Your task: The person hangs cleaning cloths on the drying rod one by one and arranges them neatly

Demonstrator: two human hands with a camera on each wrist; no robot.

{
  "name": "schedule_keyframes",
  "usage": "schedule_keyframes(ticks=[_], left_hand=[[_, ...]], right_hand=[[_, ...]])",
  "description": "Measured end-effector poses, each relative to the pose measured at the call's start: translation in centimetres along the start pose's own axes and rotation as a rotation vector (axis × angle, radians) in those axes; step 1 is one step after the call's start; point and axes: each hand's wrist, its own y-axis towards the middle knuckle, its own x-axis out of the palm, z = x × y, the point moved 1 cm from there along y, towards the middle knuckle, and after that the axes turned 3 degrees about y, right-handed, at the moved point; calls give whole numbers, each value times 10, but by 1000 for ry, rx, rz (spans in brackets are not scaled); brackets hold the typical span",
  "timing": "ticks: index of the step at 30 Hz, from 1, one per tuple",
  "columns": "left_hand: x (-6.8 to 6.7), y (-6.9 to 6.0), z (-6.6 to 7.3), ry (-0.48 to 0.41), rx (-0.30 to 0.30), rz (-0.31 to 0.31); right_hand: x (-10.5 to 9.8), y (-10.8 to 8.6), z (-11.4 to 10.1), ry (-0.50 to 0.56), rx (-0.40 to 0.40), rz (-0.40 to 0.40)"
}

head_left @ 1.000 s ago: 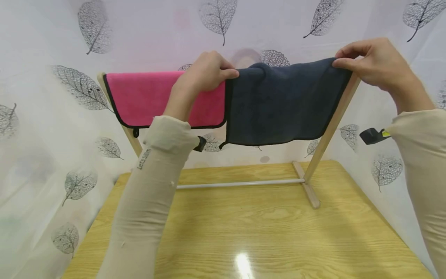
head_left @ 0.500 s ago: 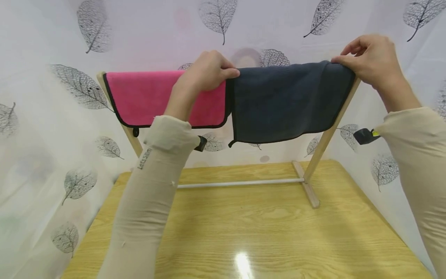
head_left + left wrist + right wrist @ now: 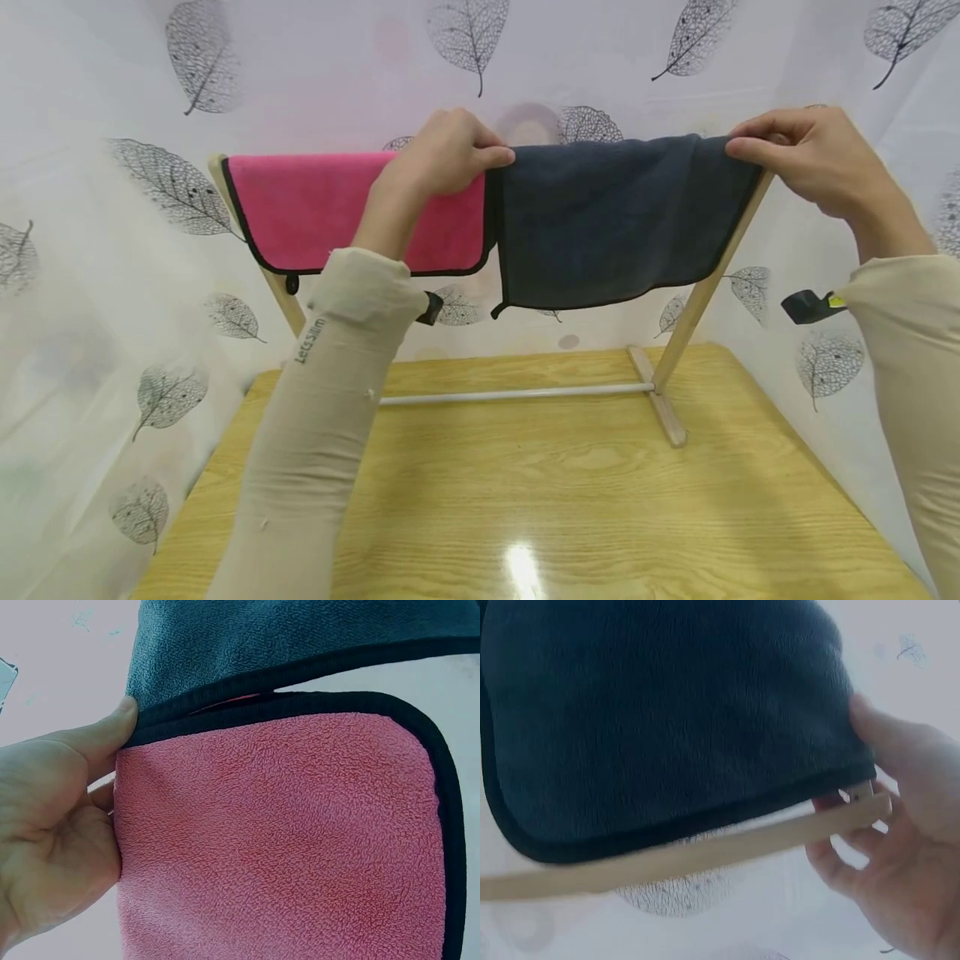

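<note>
A dark blue-grey towel (image 3: 607, 225) with black edging hangs folded over the top of a wooden rack, on its right half. Left of it hangs a pink towel (image 3: 300, 212), also black-edged. My left hand (image 3: 442, 158) pinches the top fold where the two towels meet; in the left wrist view, the thumb lies on the dark towel's edge. At the other end, my right hand (image 3: 825, 158) pinches the dark towel's top right corner. The right wrist view shows the right fingers (image 3: 829, 862) behind the rack's post end. The rack's top bar is hidden under the cloth.
The rack's right wooden post (image 3: 701, 296) rises from a foot (image 3: 667, 417) on the wood-grain table (image 3: 525, 483). A white lower bar (image 3: 517, 393) runs low between the posts. Behind hangs a pale curtain (image 3: 585, 50) with leaf prints.
My right hand has drawn the dark towel's top right corner onto the rack's end, and the bump along its top has flattened. The lower left corner shifted right. My left hand stayed put.
</note>
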Motion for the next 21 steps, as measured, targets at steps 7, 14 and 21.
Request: schedule_keyframes(ticks=[7, 14, 21], left_hand=[[1, 2, 0, 7, -11, 1], [-2, 1, 0, 0, -31, -3], [-3, 4, 3, -40, -91, 93]], right_hand=[[2, 3, -1, 65, 64, 111], [13, 3, -9, 140, 115, 198], [18, -3, -11, 150, 131, 240]])
